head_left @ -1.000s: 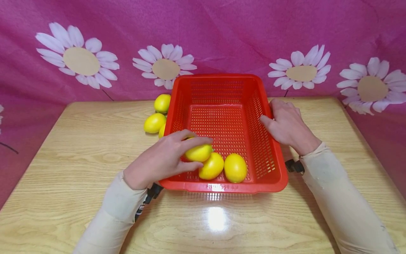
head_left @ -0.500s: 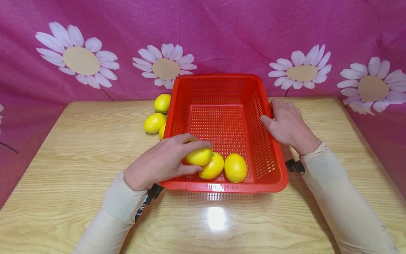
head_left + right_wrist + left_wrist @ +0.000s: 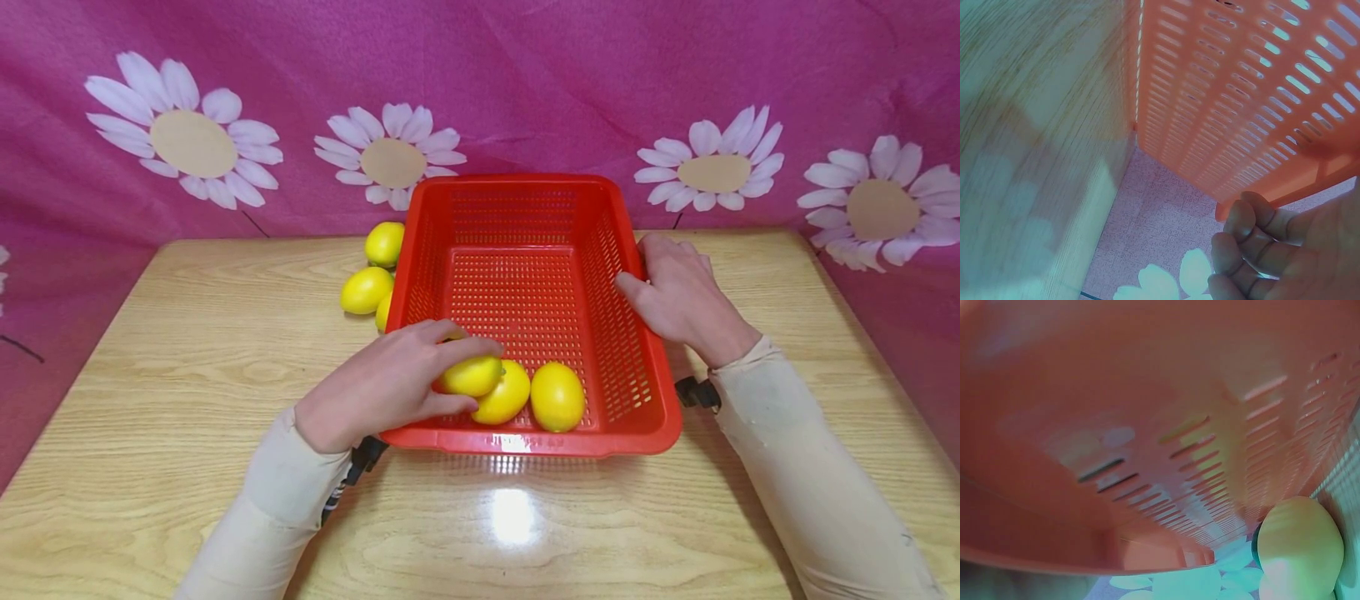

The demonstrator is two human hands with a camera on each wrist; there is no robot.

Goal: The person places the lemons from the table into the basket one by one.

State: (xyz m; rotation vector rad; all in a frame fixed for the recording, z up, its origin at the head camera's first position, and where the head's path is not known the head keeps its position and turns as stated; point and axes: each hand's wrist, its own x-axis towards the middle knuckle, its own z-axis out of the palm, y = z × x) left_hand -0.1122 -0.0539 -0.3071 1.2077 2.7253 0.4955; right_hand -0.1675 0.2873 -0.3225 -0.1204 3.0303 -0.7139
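My left hand (image 3: 382,379) reaches over the near left corner of a red plastic basket (image 3: 517,442). Thumb and fingers hold a yellow lemon (image 3: 474,377) low inside it, partly covered by the fingers. Right beside the held fruit lies a second lemon (image 3: 506,395), and a third lemon (image 3: 557,397) is to its right. On the other side, my right hand (image 3: 678,292) grips the basket's right rim, thumb on the inside. The right wrist view has its fingers (image 3: 1241,219) curled under that rim. In the left wrist view the slotted outer wall (image 3: 1116,369) fills most of the picture.
Left of the basket, on the wooden table (image 3: 225,350), sit a lemon (image 3: 384,244) at the back, another lemon (image 3: 365,290) and a lemon (image 3: 383,312) partly hidden by the rim. A pink cloth (image 3: 525,83) with white flowers hangs behind.
My left hand has lowered slightly with its lemon, down against the second one in the basket. The right hand and basket have stayed put.
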